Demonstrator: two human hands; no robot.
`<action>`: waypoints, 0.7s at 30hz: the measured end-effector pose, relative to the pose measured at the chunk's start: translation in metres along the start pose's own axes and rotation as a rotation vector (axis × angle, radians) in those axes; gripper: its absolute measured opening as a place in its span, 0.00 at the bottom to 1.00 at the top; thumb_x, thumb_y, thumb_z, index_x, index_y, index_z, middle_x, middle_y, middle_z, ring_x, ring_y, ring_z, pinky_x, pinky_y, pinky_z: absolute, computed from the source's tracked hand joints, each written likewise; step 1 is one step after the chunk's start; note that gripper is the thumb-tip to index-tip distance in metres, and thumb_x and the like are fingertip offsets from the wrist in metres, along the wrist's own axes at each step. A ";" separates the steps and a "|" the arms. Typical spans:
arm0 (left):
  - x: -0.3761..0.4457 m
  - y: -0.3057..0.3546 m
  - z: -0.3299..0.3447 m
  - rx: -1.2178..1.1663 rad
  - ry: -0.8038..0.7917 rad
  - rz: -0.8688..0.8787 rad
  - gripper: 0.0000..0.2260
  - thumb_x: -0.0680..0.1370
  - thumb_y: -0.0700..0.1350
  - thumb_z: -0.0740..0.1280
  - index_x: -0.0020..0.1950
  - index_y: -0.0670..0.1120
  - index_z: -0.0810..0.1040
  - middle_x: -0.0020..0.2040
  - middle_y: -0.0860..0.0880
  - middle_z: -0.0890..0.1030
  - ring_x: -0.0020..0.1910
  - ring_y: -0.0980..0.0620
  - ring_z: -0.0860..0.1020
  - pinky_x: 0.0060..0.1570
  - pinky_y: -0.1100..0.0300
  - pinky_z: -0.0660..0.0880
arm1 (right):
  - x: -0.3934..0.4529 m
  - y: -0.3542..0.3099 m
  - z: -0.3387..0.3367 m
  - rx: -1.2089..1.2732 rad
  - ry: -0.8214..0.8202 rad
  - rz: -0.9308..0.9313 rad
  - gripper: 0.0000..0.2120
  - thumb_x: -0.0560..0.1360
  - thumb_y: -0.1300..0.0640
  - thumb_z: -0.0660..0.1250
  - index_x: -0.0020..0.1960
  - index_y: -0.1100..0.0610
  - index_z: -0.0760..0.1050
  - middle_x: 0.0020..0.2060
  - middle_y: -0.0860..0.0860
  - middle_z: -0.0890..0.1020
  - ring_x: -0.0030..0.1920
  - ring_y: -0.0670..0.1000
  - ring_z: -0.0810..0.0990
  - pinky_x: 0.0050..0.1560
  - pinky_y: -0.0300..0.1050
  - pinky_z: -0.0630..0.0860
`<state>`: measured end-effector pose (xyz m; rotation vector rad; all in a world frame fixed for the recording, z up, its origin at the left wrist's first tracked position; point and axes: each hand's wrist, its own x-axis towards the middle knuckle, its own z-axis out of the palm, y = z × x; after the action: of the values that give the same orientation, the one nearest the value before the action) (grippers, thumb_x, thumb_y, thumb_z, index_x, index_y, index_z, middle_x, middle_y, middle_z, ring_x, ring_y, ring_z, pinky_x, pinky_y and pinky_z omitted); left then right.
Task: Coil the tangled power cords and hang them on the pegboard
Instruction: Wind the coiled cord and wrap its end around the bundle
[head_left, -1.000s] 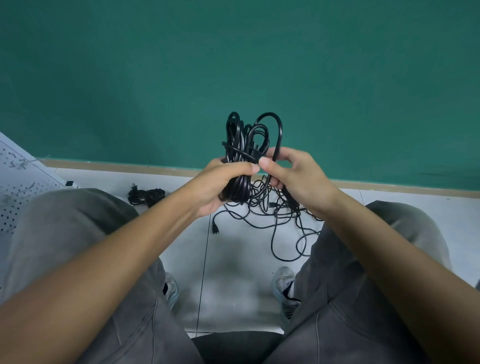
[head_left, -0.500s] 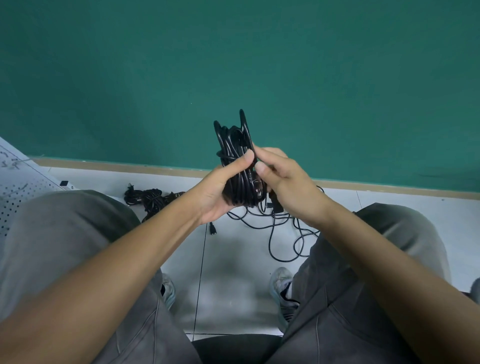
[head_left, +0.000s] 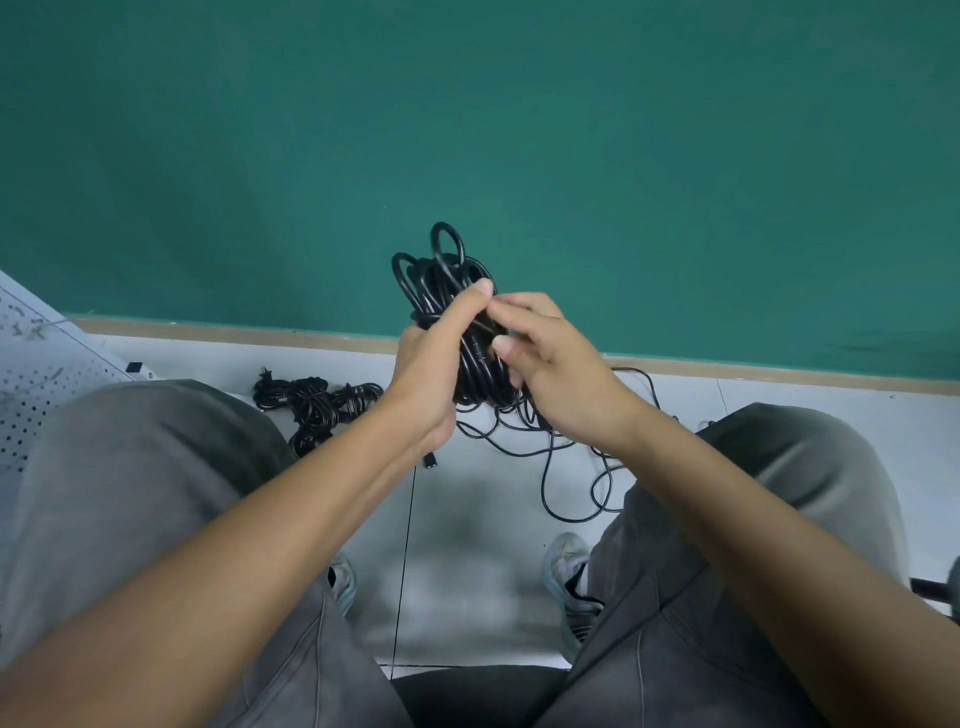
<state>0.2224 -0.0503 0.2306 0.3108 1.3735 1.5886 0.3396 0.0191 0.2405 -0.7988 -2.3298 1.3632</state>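
Head view only. Left hand is wrapped around the middle of a black cord bundle, thumb tip up near the top of the wrap, fingers curled behind it. I see the bundle held upright at scene centre, in front of the green wall, with loops sticking out above the thumb. Right hand is touching the bundle's right side, fingers bent and pinching at a strand; both hands together on the same bundle, thumbs nearly touching.

Loose cord trails down from the bundle and sprawls in tangled loops on the white floor, between my knees and toward the right one. A small plug end shows just below the left wrist. Second cord pile lies on the floor left of the hands, near the left knee, apart from the held bundle.

Pegboard sits at the far left edge, tilted, partly hidden by the left leg. Grey trousers and shoes fill the near part.
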 end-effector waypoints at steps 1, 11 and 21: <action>0.000 0.001 -0.002 -0.019 -0.004 -0.029 0.21 0.80 0.54 0.70 0.60 0.37 0.82 0.47 0.39 0.84 0.43 0.42 0.84 0.43 0.51 0.81 | 0.001 -0.002 -0.003 -0.005 -0.008 0.005 0.18 0.84 0.68 0.59 0.72 0.59 0.73 0.60 0.49 0.70 0.41 0.32 0.75 0.50 0.30 0.72; 0.000 0.008 -0.006 0.008 -0.181 -0.118 0.12 0.82 0.50 0.64 0.56 0.42 0.80 0.46 0.43 0.82 0.42 0.47 0.82 0.40 0.56 0.81 | -0.008 -0.012 -0.036 -0.279 0.095 -0.038 0.04 0.80 0.60 0.71 0.46 0.54 0.80 0.50 0.45 0.84 0.41 0.39 0.81 0.47 0.32 0.75; -0.001 0.016 -0.009 -0.120 -0.327 -0.247 0.13 0.78 0.52 0.63 0.45 0.43 0.79 0.38 0.45 0.81 0.36 0.48 0.82 0.39 0.57 0.80 | -0.028 -0.004 -0.003 -0.376 0.253 -0.417 0.03 0.78 0.65 0.69 0.48 0.63 0.81 0.54 0.53 0.85 0.55 0.52 0.79 0.61 0.36 0.72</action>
<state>0.2085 -0.0549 0.2422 0.3008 1.0197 1.3411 0.3617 0.0023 0.2451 -0.5010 -2.3962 0.6254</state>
